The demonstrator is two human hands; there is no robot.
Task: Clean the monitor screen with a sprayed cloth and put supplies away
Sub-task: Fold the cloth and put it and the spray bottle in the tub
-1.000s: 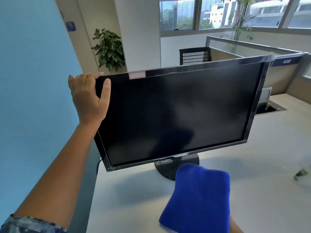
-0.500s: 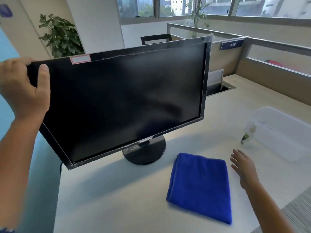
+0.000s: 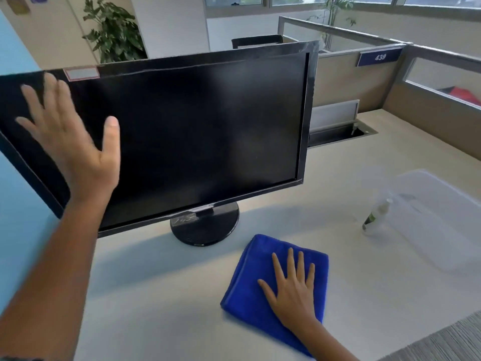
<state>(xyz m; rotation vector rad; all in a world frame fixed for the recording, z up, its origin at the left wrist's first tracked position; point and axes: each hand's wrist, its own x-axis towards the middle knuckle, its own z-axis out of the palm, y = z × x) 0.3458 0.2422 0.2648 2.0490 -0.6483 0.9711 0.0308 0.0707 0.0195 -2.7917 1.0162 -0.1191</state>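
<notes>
My left hand is open, fingers spread, in front of the left end of the monitor; it is blurred, so I cannot tell whether it touches the glass. My right hand lies flat and open on the folded blue cloth, which sits on the near part of the desk, just right of the monitor's round base.

The risks I see: the screen stands tilted on a single stand, and a push from my left palm could rock or swivel it. Bare skin on the glass would leave smears on the very surface I mean to clean. The small spray bottle stands to the right, close against the clear plastic bin; a careless reach from the cloth toward it could tip it over, since it looks narrow. The cloth itself is soft and could slide under my palm if I drag rather than grip it.

Counted: one monitor, one cloth, one spray bottle, one bin, two hands. Farther off, one potted plant at the far left and one chair back behind the monitor.
</notes>
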